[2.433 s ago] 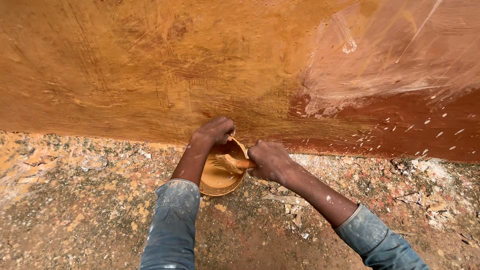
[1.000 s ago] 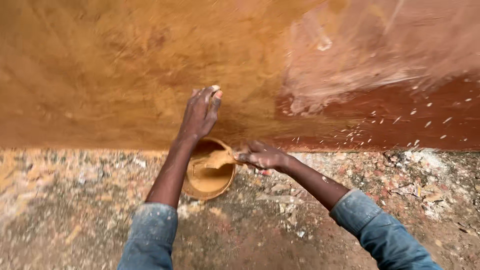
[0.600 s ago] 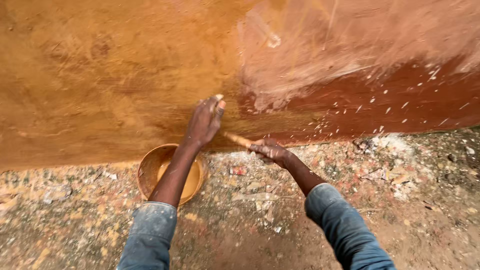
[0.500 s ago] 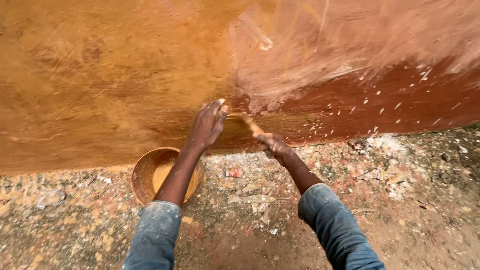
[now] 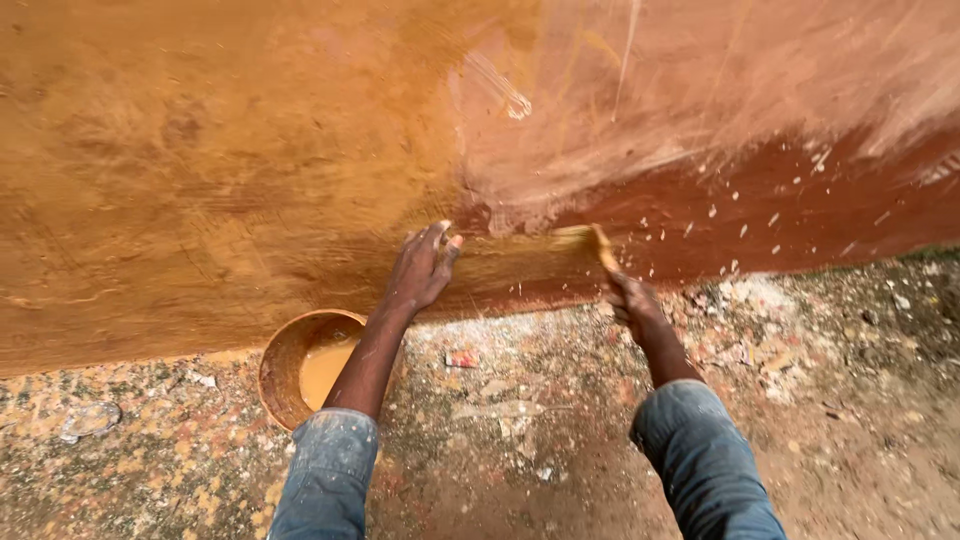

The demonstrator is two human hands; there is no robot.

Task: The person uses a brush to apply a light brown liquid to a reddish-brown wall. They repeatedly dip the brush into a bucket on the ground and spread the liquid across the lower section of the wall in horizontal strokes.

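Ochre-coated wall [image 5: 200, 170] fills the upper view; to the right it turns dull red with pale streaks, top cut off by the frame. Ground [image 5: 850, 400] below: gritty, speckled with paint flecks. Round bowl [image 5: 290, 345] of yellow-brown liquid stands at the wall's foot, its right rim hidden by the left forearm. Left hand [image 5: 422, 270]: fingers spread, flat on the wall, holding nothing. Right hand [image 5: 632, 298]: fingers closed around a brush [image 5: 590, 242]; bristles blurred, pressed against the wall.
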